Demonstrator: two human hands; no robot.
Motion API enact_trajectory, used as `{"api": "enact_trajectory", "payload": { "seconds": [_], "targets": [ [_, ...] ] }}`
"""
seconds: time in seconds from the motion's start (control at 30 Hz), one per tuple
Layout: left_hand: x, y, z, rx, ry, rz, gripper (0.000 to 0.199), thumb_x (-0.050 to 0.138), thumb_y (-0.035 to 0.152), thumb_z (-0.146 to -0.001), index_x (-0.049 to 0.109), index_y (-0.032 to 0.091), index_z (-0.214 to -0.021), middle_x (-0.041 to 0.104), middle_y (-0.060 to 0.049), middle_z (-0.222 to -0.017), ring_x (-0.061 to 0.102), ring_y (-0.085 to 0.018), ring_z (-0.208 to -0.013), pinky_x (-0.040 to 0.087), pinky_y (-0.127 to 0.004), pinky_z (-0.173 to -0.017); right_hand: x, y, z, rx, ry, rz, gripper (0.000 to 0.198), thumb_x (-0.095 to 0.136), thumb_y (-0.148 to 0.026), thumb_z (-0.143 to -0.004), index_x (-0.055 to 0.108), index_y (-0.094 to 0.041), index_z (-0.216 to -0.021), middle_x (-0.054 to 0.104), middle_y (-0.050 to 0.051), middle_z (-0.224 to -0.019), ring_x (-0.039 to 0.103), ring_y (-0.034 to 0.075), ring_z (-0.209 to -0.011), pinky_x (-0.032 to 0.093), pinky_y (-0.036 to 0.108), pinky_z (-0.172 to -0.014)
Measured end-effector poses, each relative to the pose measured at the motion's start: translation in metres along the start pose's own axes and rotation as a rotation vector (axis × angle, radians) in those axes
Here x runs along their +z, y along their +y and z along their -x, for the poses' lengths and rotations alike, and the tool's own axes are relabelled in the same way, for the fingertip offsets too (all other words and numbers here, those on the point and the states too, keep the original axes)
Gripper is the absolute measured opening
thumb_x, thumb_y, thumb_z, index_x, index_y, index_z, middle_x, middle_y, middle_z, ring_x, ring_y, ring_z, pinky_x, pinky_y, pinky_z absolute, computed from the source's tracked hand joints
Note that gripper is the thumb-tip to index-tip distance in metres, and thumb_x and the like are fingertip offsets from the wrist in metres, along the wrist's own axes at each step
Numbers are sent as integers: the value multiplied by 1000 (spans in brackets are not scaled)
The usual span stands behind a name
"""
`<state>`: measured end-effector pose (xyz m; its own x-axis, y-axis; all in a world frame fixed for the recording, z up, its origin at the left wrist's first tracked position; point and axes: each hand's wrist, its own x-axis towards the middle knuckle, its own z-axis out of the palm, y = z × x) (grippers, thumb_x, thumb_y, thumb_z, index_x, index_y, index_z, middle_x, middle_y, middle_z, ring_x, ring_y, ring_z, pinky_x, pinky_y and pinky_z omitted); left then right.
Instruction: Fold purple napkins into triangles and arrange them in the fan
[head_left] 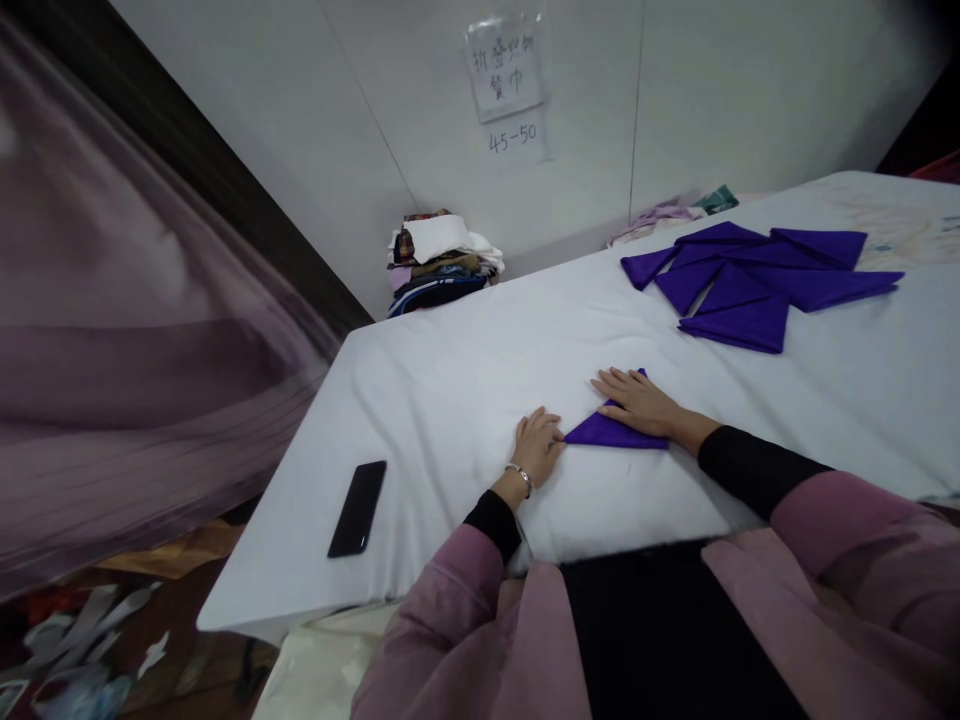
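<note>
A purple cloth napkin (619, 432), folded into a triangle, lies on the white-covered table in front of me. My right hand (637, 402) rests flat across its upper part, fingers stretched toward the left and covering some of the cloth. Beside the napkin's pointed left corner is my left hand (537, 445), palm down on the tablecloth with its fingers apart. Its fingertips touch or nearly touch that corner. A bracelet circles the left wrist.
Several folded purple napkins (739, 315) overlap at the back right. A black phone (358, 508) lies near the table's left edge. Behind the table stands a stack of folded cloths (442, 262) by the wall, which bears a handwritten sign (507, 75). A curtain (135, 350) hangs at left.
</note>
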<state>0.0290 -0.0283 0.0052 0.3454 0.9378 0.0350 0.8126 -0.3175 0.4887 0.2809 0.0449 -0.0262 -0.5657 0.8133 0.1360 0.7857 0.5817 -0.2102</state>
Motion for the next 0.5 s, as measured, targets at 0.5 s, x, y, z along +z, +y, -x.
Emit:
{"api": "enact_trajectory", "payload": {
  "seconds": [0.5],
  "targets": [
    [42,71,-30,338,-100,-313,88,34,67,-81,16,5,-142,16,-18,-150,9,-28,-139,17,-47,-111,2,3,1,-51,-11,17,57,33,-31,-89,26,-16,-143,29,13,-147,21,30,-135,22,52,-105]
  ]
}}
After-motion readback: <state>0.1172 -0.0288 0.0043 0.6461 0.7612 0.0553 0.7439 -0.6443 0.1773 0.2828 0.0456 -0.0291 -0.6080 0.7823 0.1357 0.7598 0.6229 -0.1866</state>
